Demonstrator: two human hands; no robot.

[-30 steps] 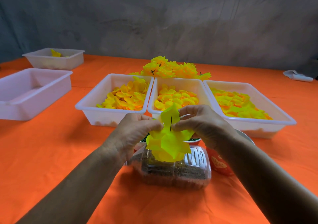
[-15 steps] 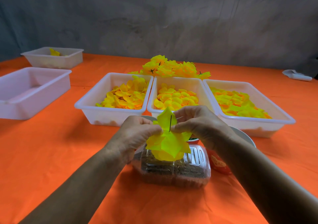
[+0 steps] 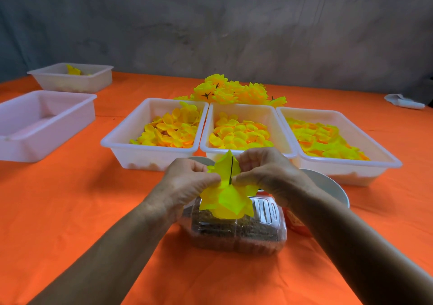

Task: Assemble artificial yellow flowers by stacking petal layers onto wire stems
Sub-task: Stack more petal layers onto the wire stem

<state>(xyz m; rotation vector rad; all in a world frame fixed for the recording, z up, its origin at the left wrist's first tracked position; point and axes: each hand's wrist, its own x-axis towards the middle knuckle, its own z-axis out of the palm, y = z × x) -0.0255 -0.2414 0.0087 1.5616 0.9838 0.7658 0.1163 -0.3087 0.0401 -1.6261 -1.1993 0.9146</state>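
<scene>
A half-built yellow flower point(image 3: 226, 196) hangs between my hands above a clear plastic box point(image 3: 236, 232). A thin dark wire stem point(image 3: 231, 170) sticks up through its top petal layer. My left hand point(image 3: 187, 182) pinches the petals on the left of the stem. On the right side my right hand point(image 3: 267, 173) pinches the same layer. Three white trays hold loose yellow petals: left point(image 3: 121, 140), middle point(image 3: 280, 126) and right point(image 3: 375, 145). Behind them lies a pile of finished flowers point(image 3: 234, 91).
The table has an orange cloth point(image 3: 70, 199). At the left stand a large white tray point(image 3: 42, 121) and, further back, a smaller white tray point(image 3: 70, 77) with a yellow piece inside. A white bowl point(image 3: 328, 185) and a red cup point(image 3: 295, 222) sit under my right forearm. A white object point(image 3: 404, 101) lies far right.
Both hands have pushed the top petal layer a little lower on the wire, so more stem shows above it. The flower stays over the clear box.
</scene>
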